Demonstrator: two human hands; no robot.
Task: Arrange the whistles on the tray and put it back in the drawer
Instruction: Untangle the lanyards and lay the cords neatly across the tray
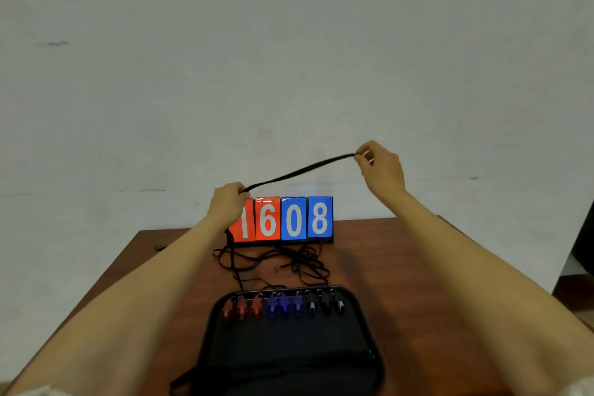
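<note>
1. Current step: cord handling within the arranging stage. The left hand (pixel 229 199) and the right hand (pixel 381 167) are raised above the table (pixel 418 267) and hold one black lanyard (pixel 299 172) drawn out between them.
2. Hand state: the left hand's fingers are curled around the lower end of the lanyard. The right hand pinches the upper end between thumb and fingertips. The hands are well apart, the right one higher.
3. Location of task items: nine whistles (pixel 283 304) lie in one row along the far edge of the black tray (pixel 374 354). The order from the left is three red, three blue, three black.
4. The tray sits on the table, nearest the person. The drawer is not in view.
5. A tangle of loose cords (pixel 279 262) lies on the table between the tray and a flip scoreboard (pixel 283 219) reading 1608.
6. A cord drops from the left hand toward the far left of the tray. Which whistle it belongs to cannot be determined.
7. Progress estimate: whistle placement appears complete. The cords remain untidy outside the tray.
8. Next move, estimated: gather or fold the held lanyard and lay it within the tray rim. Keep tension low so the attached whistle is not dragged out of the row.
9. Repeat for the remaining cords before lifting the tray.
</note>
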